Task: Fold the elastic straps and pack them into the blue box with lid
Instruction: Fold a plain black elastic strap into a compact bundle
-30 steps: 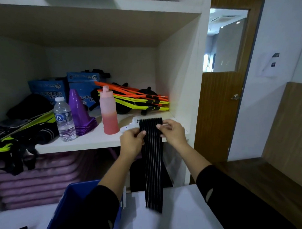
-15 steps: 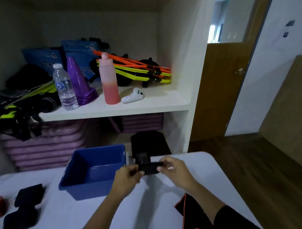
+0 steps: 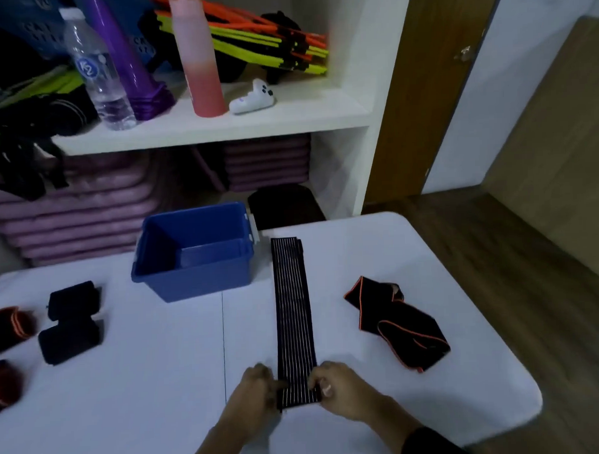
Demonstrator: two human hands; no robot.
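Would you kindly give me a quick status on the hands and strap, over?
Left hand and right hand pinch near end of striped strap, lying flat on table. Blue box open beside it. Nothing in the way.

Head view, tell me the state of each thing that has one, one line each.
Striped strap: laid out flat on the table, full length.
Blue box: open, no lid, nothing inside.
Orange-edged strap: crumpled, unfolded.
Left hand: pinches the striped strap's near end.
Right hand: pinches the same end.
Water bottle: upright, capped.
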